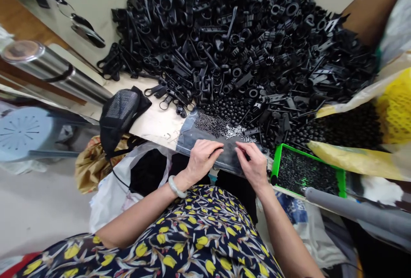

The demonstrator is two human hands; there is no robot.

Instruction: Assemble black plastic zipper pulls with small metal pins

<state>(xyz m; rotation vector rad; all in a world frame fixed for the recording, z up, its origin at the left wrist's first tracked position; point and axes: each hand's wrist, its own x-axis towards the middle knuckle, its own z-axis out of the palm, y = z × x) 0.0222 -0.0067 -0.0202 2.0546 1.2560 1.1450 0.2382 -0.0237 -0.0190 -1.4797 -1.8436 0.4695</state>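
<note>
**Dull black plastic beside gleaming metal**

The heaped black parts (221,34) are looking like moulded plastic, mostly smooth, catching a soft sheen. Thin pins (236,131) are glinting like bare metal. The flask (54,66) is shining in brushed steel, while the tray (275,162) is showing bright, smooth plastic. The bracelet (177,187) is gleaming, polished and stone-like; the printed garment (199,235) is appearing as soft, matt cloth.

From my remote station I counted one left hand (203,158), one right hand (254,164), one bangle (177,187) at seven o'clock, one stool (24,149) at nine, one flask (54,66) near ten and one tray (342,183) near four. The parts (218,34) at twelve and pins (235,131) near centre were too many to count.
</note>
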